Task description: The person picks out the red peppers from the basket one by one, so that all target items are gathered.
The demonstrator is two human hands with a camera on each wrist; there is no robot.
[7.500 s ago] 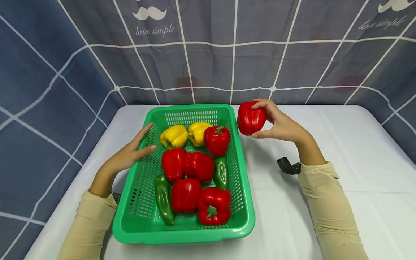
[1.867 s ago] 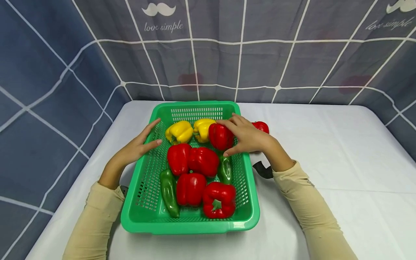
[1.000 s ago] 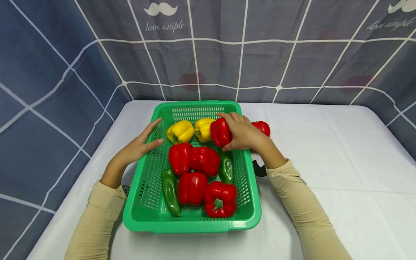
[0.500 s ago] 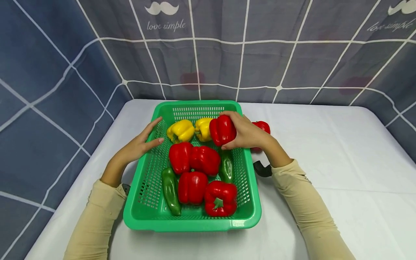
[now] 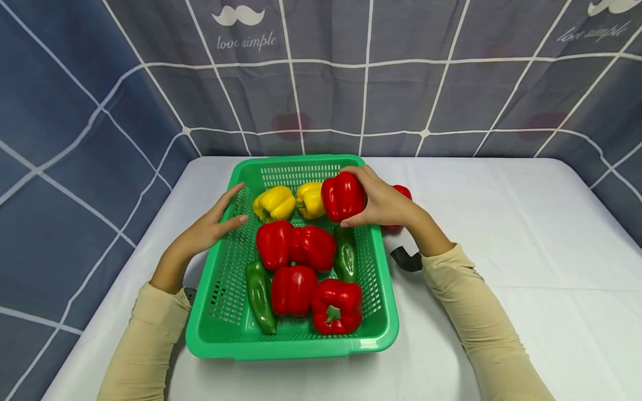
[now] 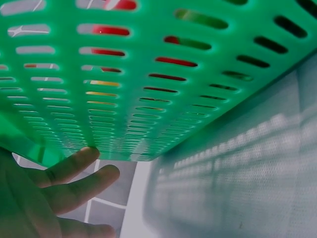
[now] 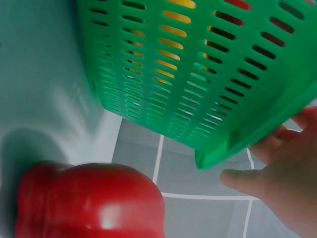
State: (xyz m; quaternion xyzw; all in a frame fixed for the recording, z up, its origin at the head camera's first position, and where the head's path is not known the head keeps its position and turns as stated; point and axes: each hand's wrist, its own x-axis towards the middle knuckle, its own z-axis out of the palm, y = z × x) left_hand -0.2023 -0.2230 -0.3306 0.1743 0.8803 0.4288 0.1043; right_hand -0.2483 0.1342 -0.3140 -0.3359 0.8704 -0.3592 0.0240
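Head view: the right hand grips a red bell pepper at the far right of the green basket; the left hand, fingers spread, is at its left rim.

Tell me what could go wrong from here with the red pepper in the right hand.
The held red pepper looks smooth and could slip from the right hand onto the nearest green pepper. If carried out rightward, it might catch the rim of the basket. The loose red pepper just outside could be knocked and roll.
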